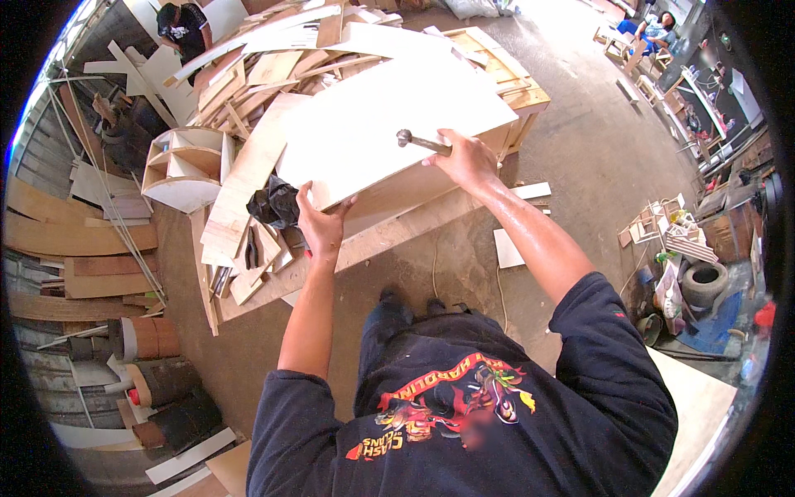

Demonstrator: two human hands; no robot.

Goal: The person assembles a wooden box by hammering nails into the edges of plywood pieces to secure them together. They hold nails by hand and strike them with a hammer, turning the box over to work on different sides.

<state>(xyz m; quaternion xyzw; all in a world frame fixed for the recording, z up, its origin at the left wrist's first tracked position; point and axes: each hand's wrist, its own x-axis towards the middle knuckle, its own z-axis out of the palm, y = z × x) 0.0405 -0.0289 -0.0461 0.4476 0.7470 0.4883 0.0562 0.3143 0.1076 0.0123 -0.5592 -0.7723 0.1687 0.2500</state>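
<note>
My right hand (468,161) is closed round the handle of a hammer (431,144), over the right part of a large white-topped wooden box (377,124). The hammer's metal head points left, above the bright white top. At the box's near left corner, my left hand (321,222) grips the edge, with fingers on one side and the thumb on the front. The box rests on a wooden workbench (389,234). A crumpled black plastic bag (272,201) lies just left of my left hand. Below the bag are dark-handled pliers (252,247) among wood offcuts.
Scrap wood (265,79) is piled behind the box. A curved shelf unit (189,166) stands to the left. Cables (501,298) trail over the concrete floor (613,157). One person (184,31) is at the far left, another (654,35) sits far right. A tyre (704,283) lies among clutter.
</note>
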